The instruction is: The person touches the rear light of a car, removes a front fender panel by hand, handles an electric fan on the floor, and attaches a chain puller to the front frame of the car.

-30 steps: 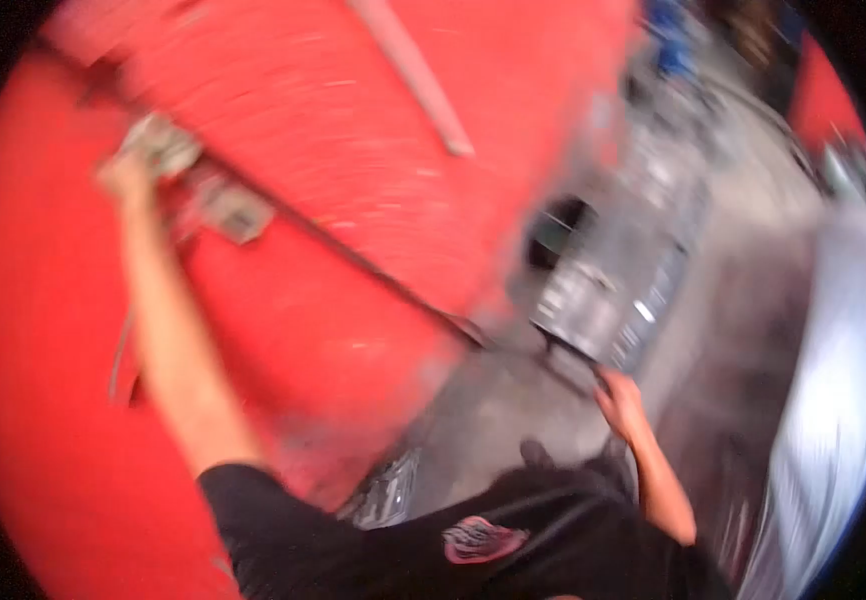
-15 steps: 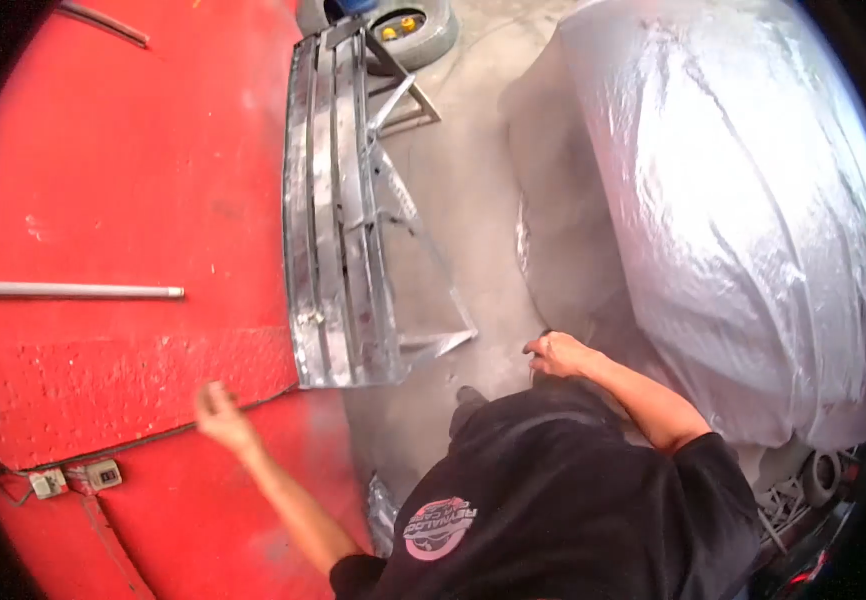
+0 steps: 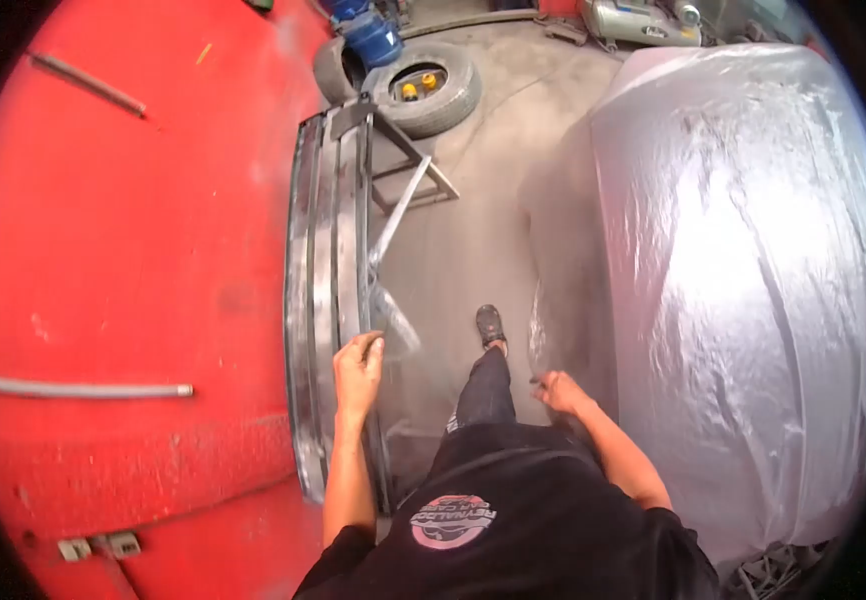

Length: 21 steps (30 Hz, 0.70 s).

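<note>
In the head view my left hand is raised over the edge of a long slatted metal panel. Its fingers are curled in toward the thumb, and nothing shows in them. I cannot tell whether it touches the panel. My right hand hangs at my right side with closed fingers. A small dark bit shows at its fingertips, too small to name. The nearest thing to that hand is a large form under a shiny silver cover.
A red wall with a pipe runs along the left. Metal stand legs jut from the panel. Ahead lie a tyre with yellow items inside, a blue container and a tank-like machine. My shoe is on the concrete floor.
My view has tipped up and moved forward along the panel. My left hand has swung from beside the wall to over the panel's edge. One leg has stepped forward.
</note>
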### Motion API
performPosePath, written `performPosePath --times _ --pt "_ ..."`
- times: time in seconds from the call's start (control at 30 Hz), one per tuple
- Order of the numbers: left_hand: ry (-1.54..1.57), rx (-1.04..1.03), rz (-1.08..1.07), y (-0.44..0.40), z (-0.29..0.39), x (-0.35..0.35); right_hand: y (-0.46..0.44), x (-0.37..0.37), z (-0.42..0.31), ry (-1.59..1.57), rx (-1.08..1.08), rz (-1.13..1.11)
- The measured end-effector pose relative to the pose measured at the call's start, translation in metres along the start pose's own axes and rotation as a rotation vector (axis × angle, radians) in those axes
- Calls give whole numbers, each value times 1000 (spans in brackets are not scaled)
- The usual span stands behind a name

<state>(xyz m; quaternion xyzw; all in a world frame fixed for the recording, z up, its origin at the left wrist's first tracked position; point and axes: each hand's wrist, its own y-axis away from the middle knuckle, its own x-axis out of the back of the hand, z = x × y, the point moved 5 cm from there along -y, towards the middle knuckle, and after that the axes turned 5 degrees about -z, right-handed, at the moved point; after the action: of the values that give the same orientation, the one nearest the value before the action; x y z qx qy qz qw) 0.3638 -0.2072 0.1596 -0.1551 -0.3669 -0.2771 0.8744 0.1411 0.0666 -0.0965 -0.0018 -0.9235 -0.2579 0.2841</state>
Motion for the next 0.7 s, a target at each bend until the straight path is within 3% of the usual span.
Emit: performPosePath --times 0.17,0.27,0.43,0.5,0.57,0.67,0.7 --pt "-11 -97 -22 -169 -33 -20 -115 75 1 21 -38 -14" --pt "143 -22 -44 -266 -20 -11 -199 149 17 115 -115 21" --pt "343 -24 -157 -398 -14 -66 -271 286 25 114 -183 361" --pt "291 -49 -299 -438 5 -102 -297 332 26 53 -181 444" --pt "237 -268 -525 -497 51 -156 -345 373 52 8 -297 438" --pt "181 -202 -934 -570 83 -204 -411 428 88 -48 -300 457" --pt "171 -196 -939 -596 80 -215 -429 440 96 -76 -285 468"
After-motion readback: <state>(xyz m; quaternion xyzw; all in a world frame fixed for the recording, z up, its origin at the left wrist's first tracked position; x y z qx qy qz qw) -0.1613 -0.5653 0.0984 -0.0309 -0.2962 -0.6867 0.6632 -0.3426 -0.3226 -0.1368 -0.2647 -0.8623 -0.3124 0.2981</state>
